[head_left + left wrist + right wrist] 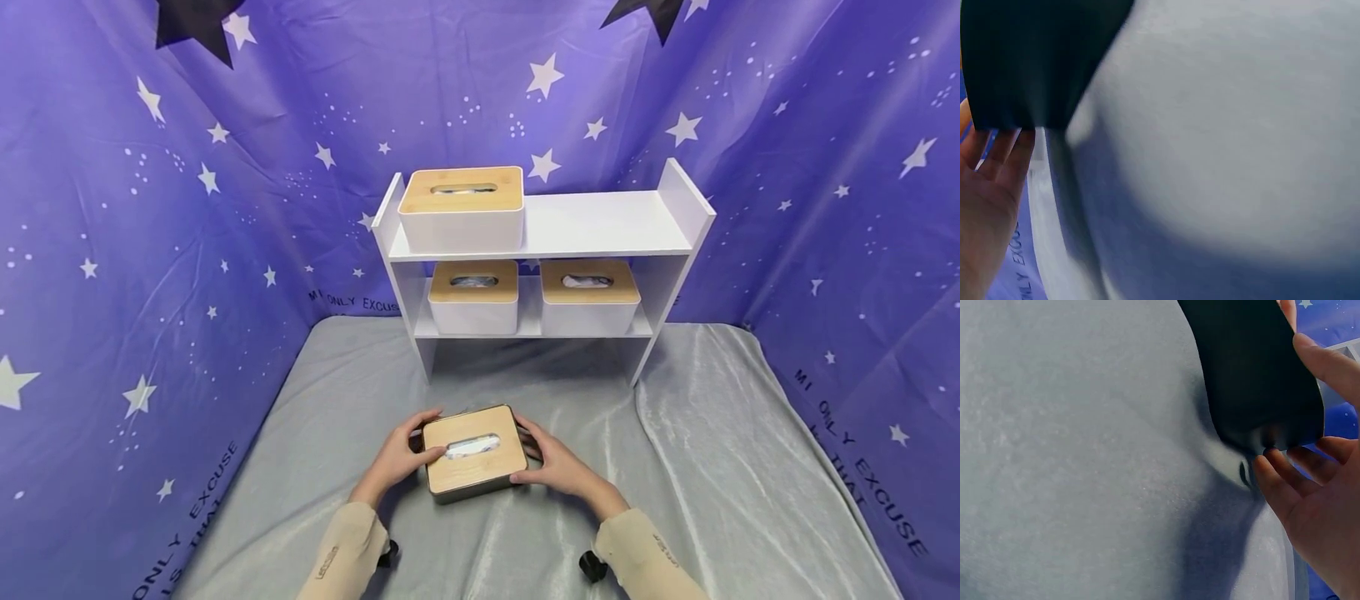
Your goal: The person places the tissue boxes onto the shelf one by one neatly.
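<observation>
A black tissue box (pixel 480 475) with a light wooden lid lies between my two hands in the head view, turned slightly. Tissue shows in the lid's oval slot. My left hand (pixel 396 460) grips its left end, thumb over the lid and fingers toward the back corner. At the right end my right hand (pixel 558 465) holds it, thumb at the front corner and fingers along the side. The box's dark side (pixel 1025 56) fills the upper left of the left wrist view. In the right wrist view, fingertips meet the lower edge of the dark box (pixel 1260 369).
Behind the box stands a white two-tier shelf (pixel 600 223). One white tissue box (pixel 461 231) with a wooden lid is on its top left; two smaller ones (pixel 474 317) (pixel 590 317) sit below. Grey cloth (pixel 315 467) covers the surface, and purple star-printed curtains (pixel 150 292) surround it.
</observation>
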`<state>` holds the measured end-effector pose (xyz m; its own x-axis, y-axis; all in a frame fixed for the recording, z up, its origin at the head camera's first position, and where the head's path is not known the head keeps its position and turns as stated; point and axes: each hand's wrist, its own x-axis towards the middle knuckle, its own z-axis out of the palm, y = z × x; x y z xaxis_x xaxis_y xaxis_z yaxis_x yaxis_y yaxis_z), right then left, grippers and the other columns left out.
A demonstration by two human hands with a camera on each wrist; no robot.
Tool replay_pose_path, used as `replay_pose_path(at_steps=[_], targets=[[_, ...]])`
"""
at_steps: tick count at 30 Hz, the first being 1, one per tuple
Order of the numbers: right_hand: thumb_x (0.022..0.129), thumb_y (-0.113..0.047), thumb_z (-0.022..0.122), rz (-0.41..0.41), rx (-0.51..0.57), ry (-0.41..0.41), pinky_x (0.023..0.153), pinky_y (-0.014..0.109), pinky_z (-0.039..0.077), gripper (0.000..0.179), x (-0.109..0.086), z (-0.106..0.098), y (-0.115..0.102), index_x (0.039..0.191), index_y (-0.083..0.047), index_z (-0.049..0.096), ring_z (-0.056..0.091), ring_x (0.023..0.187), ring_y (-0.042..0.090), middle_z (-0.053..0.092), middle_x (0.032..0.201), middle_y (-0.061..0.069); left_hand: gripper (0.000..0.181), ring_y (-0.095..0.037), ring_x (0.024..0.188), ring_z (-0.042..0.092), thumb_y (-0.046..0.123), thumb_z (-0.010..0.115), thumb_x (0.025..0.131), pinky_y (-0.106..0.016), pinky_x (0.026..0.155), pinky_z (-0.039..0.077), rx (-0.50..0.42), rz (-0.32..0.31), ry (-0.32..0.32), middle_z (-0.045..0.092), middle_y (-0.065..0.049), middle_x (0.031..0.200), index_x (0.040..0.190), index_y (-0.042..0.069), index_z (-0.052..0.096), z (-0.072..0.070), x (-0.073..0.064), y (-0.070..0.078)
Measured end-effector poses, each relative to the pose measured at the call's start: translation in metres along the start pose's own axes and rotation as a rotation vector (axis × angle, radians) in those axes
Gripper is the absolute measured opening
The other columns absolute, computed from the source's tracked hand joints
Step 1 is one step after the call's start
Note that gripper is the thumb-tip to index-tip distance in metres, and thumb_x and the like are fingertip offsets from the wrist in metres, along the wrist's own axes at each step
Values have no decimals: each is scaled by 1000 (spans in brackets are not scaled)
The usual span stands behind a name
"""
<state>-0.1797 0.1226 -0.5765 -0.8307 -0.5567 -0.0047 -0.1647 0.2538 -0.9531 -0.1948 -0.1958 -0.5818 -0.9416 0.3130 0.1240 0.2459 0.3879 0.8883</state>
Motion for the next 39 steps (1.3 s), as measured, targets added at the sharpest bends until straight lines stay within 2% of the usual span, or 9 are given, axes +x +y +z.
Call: replay_pose_path(at_steps=[3,9,12,16,20,25,30,35,39], targets=[[83,-17,82,-3,7,5,114,45,41,103,-1,1,1,159,-3,15,38,143,44,24,161,28,67,-40,126,58,14,80,85,-50,103,52,-61,-31,8,57,-20,140,145,4,49,-1,-12,-3],[83,-15,82,3,35,-7,110,40,47,103,-2,1,2,159,-3,14,40,142,44,25,160,29,88,-45,138,44,13,82,83,-46,106,51,-133,-32,-10,41,-26,152,153,-1,32,-1,-33,-6],[83,-13,81,2,65,-15,108,37,50,103,-2,1,3,160,-3,14,40,141,45,25,159,30,100,-45,142,35,12,84,79,-42,107,51,-178,-36,-43,33,-27,157,157,-2,22,0,-40,-7],[84,-13,81,6,75,-17,106,33,52,102,-2,1,3,160,-3,14,40,141,46,27,158,31,115,-44,148,22,7,87,75,-37,111,47,-236,-51,-119,20,-26,162,160,1,9,0,-46,-8],[84,-14,81,21,78,-12,105,32,53,101,-3,1,4,160,-4,14,40,141,46,27,158,31,121,-42,150,14,5,86,74,-36,113,45,-235,-64,-166,11,-24,165,160,4,1,1,-49,-6],[86,-13,79,25,92,-1,103,32,54,100,-5,2,6,160,-4,13,38,141,47,24,159,31,120,-43,150,16,3,87,73,-37,111,46,-258,-50,-148,13,-24,165,161,6,5,3,-48,-4],[85,-13,79,10,114,22,98,24,56,99,-9,-1,8,159,-3,15,41,139,48,26,158,33,115,-45,147,23,7,87,74,-39,108,49,-264,8,-110,19,-23,163,161,11,13,5,-46,-1],[85,-13,79,-9,128,48,95,23,57,98,-13,-8,1,159,0,16,42,137,51,30,155,35,111,-45,142,30,7,88,73,-44,107,50,-235,75,-68,28,-26,158,160,8,19,4,-39,12],[84,-13,81,-22,108,91,98,26,56,96,-17,-15,-8,158,0,20,41,137,50,34,153,34,110,-43,141,32,4,88,72,-47,107,50,-228,105,-47,29,-24,158,159,8,21,3,-33,26]])
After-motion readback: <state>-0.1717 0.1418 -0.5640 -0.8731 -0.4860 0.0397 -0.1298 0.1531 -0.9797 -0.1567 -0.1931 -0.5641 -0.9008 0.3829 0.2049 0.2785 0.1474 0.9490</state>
